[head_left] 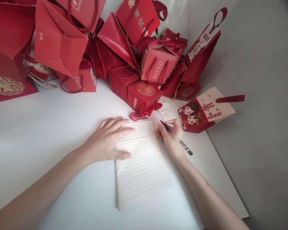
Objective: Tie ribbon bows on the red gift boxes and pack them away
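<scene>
A lined notebook [142, 169] lies on the white table, with several rows of small handwritten marks across its top lines. My left hand [109, 139] rests flat with fingers spread over the notebook's upper left part, covering the start of the rows. Just off the page's right edge, my right hand [171, 137] grips a pen [181, 142] with a clear barrel and dark ends. The pen slants from its upper end near the thumb and forefinger down to the right, past the back of the hand. Whether the tip touches anything I cannot tell.
Red gift boxes [144, 92] with rope handles and ribbons are heaped along the back of the white table [86, 191]. A red and cream box with cartoon figures [206, 110] lies right of my right hand. Behind that hand is a crumpled white paper [166, 111]. The table's edge runs down the right.
</scene>
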Demonstrator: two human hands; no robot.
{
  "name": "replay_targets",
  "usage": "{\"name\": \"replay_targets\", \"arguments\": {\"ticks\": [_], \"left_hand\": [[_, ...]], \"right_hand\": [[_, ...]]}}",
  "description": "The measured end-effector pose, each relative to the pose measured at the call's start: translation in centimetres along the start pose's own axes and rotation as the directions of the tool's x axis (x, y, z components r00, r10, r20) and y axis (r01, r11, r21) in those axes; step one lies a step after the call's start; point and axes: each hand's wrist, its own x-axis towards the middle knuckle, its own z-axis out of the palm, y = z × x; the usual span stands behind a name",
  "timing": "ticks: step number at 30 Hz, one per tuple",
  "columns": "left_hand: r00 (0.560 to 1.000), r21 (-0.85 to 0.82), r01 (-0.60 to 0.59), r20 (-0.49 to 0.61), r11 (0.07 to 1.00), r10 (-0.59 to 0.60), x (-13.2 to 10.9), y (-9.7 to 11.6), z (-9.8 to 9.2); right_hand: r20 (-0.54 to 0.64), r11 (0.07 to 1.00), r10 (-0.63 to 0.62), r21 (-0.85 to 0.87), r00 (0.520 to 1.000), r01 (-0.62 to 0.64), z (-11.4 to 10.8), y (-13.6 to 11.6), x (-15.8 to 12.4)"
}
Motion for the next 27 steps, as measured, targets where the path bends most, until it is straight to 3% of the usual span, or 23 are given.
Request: {"name": "replay_targets", "arguments": {"ticks": [7,27], "left_hand": [[0.999,-0.031,0.039,0.002,0.999,-0.039,0.09,-0.07,0.22],[0.999,-0.044,0.041,0.002,0.998,-0.041,0.08,0.05,0.22]], "right_hand": [[0.001,0.921,-0.147,-0.364,0.989,0.137,-0.30,-0.40,-0.41],[0.082,0.855,-0.205,-0.470,0.975,0.220,-0.27,-0.09,-0.19]]}}
